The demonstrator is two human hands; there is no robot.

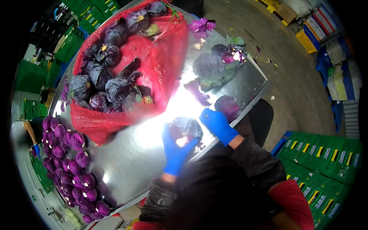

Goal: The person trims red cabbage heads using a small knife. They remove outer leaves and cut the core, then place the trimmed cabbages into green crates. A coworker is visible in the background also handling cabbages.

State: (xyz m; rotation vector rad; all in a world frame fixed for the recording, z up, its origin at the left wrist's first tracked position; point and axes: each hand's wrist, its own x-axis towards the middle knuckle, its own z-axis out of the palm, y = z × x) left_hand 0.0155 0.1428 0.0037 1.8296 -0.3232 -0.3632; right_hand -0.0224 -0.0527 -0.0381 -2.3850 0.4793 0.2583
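My left hand (pixel 175 152), in a blue glove, grips a red cabbage (pixel 188 128) with dark outer leaves at the near edge of the metal table (pixel 126 164). Its pale cut stem faces me. To its right is my right hand (pixel 217 123), gloved in blue with curled fingers; whether it holds something is hidden by glare. Just beyond that hand lies another red cabbage (pixel 227 107). A red mesh sack (pixel 161 63) lies spread at the upper left, with several untrimmed cabbages (pixel 118 89) on it. Many trimmed purple cabbages (pixel 74 169) are heaped at the left end.
Loose outer leaves (pixel 214 69) lie beyond my right hand. Stacked green crates (pixel 325 155) stand at the lower right, and more green crates (pixel 67 46) at the upper left. A co-worker's gloved hand (pixel 37 150) shows at the far left.
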